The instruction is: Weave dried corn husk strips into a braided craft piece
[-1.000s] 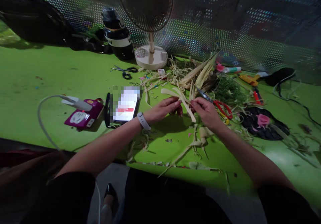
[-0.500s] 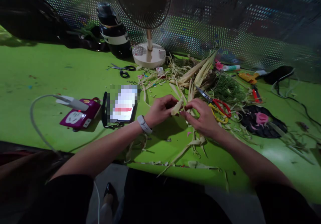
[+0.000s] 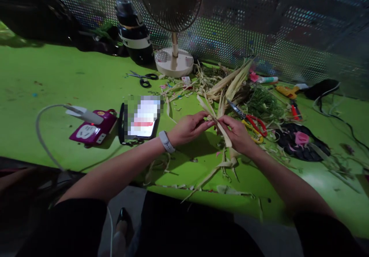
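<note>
Over the middle of the green table, both my hands pinch a pale, dry corn husk strip [image 3: 225, 135]. My left hand [image 3: 191, 128], with a white band at the wrist, closes its fingers on the husk from the left. My right hand [image 3: 236, 134] grips it from the right, and the strip's flat end hangs down between them. A small rolled piece of husk seems to be at my left fingertips, partly hidden. Beyond my right hand lie red-handled scissors [image 3: 255, 123] and a pile of dry corn husks [image 3: 230, 84].
On the left are a phone [image 3: 145, 118], a purple power socket [image 3: 93, 128] with a cable, and black scissors [image 3: 144, 78]. A fan [image 3: 174, 63] and a black bottle [image 3: 135, 42] stand behind. On the right are a black tray [image 3: 314, 147], pliers [image 3: 295, 110] and a glue gun [image 3: 288, 91].
My hands have come closer together. The husk strip now slants down across my right fingers, and the curled piece seen before at my left fingertips is mostly covered.
</note>
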A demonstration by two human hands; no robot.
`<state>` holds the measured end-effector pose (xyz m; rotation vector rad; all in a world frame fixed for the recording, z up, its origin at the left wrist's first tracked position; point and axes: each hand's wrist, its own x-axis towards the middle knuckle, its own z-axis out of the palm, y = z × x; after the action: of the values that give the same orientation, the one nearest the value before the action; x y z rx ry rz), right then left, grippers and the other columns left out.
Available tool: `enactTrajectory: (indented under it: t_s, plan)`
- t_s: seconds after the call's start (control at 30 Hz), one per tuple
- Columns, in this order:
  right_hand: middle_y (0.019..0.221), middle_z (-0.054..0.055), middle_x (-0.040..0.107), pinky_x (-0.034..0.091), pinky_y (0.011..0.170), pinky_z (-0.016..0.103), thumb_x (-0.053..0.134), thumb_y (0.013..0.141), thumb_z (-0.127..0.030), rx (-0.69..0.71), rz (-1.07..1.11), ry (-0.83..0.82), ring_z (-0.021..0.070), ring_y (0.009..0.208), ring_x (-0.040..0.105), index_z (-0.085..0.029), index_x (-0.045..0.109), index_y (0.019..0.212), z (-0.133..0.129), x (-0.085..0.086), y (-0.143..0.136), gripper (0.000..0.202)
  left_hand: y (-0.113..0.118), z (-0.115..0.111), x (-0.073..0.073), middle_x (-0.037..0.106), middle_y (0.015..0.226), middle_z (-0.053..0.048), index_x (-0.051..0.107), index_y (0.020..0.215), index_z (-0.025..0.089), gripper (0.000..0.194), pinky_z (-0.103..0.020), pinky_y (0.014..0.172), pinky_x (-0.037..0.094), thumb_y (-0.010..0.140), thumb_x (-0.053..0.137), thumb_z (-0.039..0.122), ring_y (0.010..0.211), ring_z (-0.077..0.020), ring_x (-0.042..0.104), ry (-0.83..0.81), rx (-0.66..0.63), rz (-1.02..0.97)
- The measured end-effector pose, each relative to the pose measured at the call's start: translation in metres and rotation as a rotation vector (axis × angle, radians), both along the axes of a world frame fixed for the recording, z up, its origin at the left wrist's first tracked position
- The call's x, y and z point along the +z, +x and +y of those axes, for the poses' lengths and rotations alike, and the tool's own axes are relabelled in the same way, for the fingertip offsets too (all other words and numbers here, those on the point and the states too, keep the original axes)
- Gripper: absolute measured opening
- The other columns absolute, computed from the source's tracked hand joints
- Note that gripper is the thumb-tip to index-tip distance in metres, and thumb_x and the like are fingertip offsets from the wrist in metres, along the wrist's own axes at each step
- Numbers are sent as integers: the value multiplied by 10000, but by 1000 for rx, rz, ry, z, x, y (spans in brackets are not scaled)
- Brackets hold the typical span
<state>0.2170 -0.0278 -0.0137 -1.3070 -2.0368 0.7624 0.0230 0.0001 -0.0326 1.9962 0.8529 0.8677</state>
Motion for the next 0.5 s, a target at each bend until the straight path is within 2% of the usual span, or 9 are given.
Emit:
enactTrajectory:
  t_s: [0.13, 0.27, 0.4, 0.5]
  plan:
    - [753, 24, 591, 400, 657, 281, 455, 931, -377, 22, 0, 1, 160, 695, 534, -206, 582, 803, -1, 2, -1, 248, -2, -1, -1, 622, 786, -54, 622, 897, 161, 327, -243, 624, 360, 938, 419, 414, 659, -131, 534, 110, 51, 62]
    - [746, 30, 587, 406, 655, 284, 458, 933, -409, 54, 18, -10, 162, 692, 537, -201, 584, 782, -3, 4, -2, 286, -4, -1, 1, 594, 707, -41, 615, 798, 167, 322, -252, 568, 312, 928, 445, 408, 565, -114, 470, 209, 80, 104]
    - [792, 36, 598, 426, 686, 296, 448, 942, -416, 15, 56, 45, 172, 730, 559, -216, 613, 827, -1, 2, 0, 283, -2, -2, 5, 596, 675, -31, 609, 791, 166, 284, -241, 603, 377, 918, 480, 385, 598, -120, 515, 116, 21, -31]
    - [838, 51, 625, 452, 753, 331, 469, 934, -416, -1, 44, 125, 202, 807, 587, -233, 642, 870, 3, -1, 3, 260, -1, -2, 3, 675, 782, -63, 638, 847, 150, 264, -234, 667, 450, 926, 475, 343, 688, -127, 606, 32, -48, -125]
